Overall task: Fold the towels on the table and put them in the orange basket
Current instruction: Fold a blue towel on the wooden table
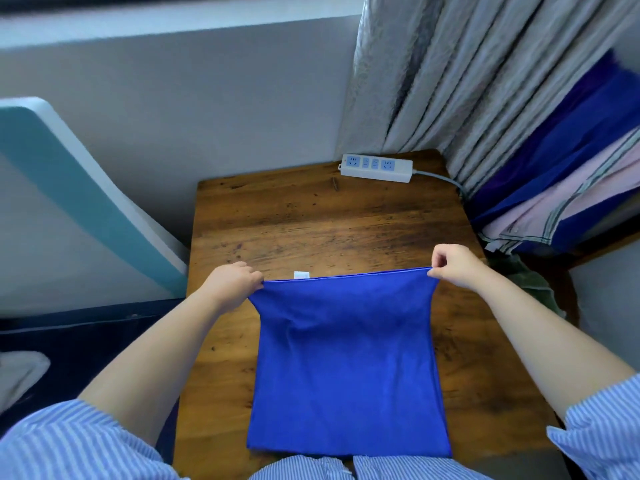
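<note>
A blue towel [346,362] lies over the near half of the wooden table [311,223], its near edge at the table's front. My left hand [232,282] pinches the towel's far left corner and my right hand [453,265] pinches the far right corner. Between them the far edge is pulled taut and lifted a little off the wood. A small white label [301,274] shows at that edge. No orange basket is in view.
A white power strip [377,168] with its cable lies at the table's far right corner. Grey curtains [467,74] hang behind it. Folded blue, pink and striped fabrics [568,188] are stacked to the right. A white and teal panel [69,188] leans at the left.
</note>
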Motion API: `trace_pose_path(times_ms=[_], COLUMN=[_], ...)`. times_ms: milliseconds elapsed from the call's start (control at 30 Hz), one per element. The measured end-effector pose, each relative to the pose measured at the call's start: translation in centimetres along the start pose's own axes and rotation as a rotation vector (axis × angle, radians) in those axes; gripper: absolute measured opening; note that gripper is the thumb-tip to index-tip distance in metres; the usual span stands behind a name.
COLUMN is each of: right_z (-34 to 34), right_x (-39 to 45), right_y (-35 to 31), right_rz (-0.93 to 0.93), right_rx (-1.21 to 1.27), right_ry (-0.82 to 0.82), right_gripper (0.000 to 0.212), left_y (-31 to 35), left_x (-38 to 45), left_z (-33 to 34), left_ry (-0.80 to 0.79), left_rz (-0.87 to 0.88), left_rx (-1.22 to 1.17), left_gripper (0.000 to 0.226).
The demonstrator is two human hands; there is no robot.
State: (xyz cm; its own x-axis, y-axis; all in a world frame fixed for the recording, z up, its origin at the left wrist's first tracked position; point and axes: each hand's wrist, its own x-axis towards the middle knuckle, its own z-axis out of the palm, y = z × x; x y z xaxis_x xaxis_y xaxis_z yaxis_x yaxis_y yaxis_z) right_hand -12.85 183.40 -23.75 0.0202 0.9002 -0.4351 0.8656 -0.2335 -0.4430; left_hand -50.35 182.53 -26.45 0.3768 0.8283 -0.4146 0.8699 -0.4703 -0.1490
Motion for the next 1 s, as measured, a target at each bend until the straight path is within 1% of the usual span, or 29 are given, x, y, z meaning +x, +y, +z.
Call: trace_pose_path(times_ms=[33,100,133,167,233,300,333,367,433,467,500,567,600,633,667,700,767,800,833,900,933,967,1000], right_z=[0.0,-0.2,-0.4,-0.6,-0.9,-1.3,-1.5,-2.0,-3.3,-4.1,-4.9,-6.2,-6.5,-6.6,-6.4,-6.1,-5.3,-4.9,-4.7,-4.8,-4.9,-5.1,-5.3], right_x=[-0.5,-1.7,-2.5,-2.9,-4.1,-5.5,-6.0,-6.8,-8.1,-8.8,-9.5,-11.1,-11.8,-12.3,-12.5,-12.6,-12.1,-12.3,-12.6,-13.3,-13.5,-13.6,-13.6], right_y=[-0.3,-1.1,-1.6,-1.9,-2.5,-3.2,-3.7,-4.4,-6.1,-7.2,-8.2,-10.1,-10.8,-11.4,-11.8,-11.9,-11.5,-11.3,-11.3,-11.6,-11.8,-12.0,-12.3], right_rz=[-0.026,-0.077,-0.101,-0.119,-0.159,-0.177,-0.174,-0.166,-0.173,-0.206,-0.247,-0.344,-0.381,-0.392,-0.376,-0.338,-0.258,-0.250,-0.280,-0.382,-0.407,-0.415,-0.406], right_rx=[-0.039,-0.092,-0.130,-0.199,-0.347,-0.453,-0.474,-0.477,-0.385,-0.300,-0.219,-0.075,-0.034,-0.015,-0.019,-0.066,-0.174,-0.171,-0.130,-0.033,-0.002,-0.001,-0.025], right_ry=[0.016,0.039,0.044,0.036,0.013,0.051,0.098,0.161,0.351,0.476,0.610,0.876,0.975,1.019,1.001,0.923,0.730,0.710,0.759,0.941,0.991,0.998,0.963], right_gripper=[0.030,0.012,0.009,0.016,0.023,0.026,0.027,0.029,0.030,0.029,0.027,0.026,0.026,0.028,0.029,0.031,0.033,0.033,0.031,0.029,0.029,0.029,0.029], left_y=[0.1,0.5,0.5,0.6,0.8,1.0,0.9,0.8,0.3,0.1,-0.1,-0.4,-0.4,-0.4,-0.5,-0.7,-1.2,-1.3,-1.3,-1.5,-1.7,-1.9,-2.1], left_x=[-0.6,-1.9,-2.8,-3.5,-5.0,-6.7,-7.4,-8.3,-9.7,-10.5,-11.1,-12.2,-12.9,-13.6,-14.2,-14.8,-15.2,-15.8,-16.3,-17.4,-17.8,-18.1,-18.3], left_z=[-0.4,-1.2,-1.6,-1.9,-2.6,-3.7,-4.3,-5.0,-6.7,-7.8,-8.8,-10.8,-11.5,-12.1,-12.3,-12.3,-11.8,-11.5,-11.4,-11.7,-11.8,-11.9,-12.0], left_ry=[-0.014,-0.045,-0.055,-0.069,-0.089,-0.042,0.046,0.191,0.537,0.703,0.842,1.083,1.172,1.220,1.212,1.119,0.816,0.743,0.766,0.963,1.035,1.048,1.007], left_rz=[-0.005,-0.021,-0.025,-0.029,-0.040,-0.115,-0.188,-0.287,-0.501,-0.574,-0.621,-0.648,-0.635,-0.623,-0.610,-0.612,-0.620,-0.615,-0.608,-0.602,-0.602,-0.600,-0.602], left_rx=[0.011,0.024,0.031,0.033,0.030,-0.023,-0.104,-0.232,-0.515,-0.610,-0.668,-0.695,-0.676,-0.648,-0.630,-0.591,-0.472,-0.443,-0.452,-0.509,-0.529,-0.522,-0.506], left_gripper=[0.023,0.026,0.027,0.029,0.029,0.027,0.027,0.027,0.025,0.024,0.022,0.017,0.016,0.017,0.019,0.022,0.025,0.025,0.025,0.021,0.019,0.019,0.019])
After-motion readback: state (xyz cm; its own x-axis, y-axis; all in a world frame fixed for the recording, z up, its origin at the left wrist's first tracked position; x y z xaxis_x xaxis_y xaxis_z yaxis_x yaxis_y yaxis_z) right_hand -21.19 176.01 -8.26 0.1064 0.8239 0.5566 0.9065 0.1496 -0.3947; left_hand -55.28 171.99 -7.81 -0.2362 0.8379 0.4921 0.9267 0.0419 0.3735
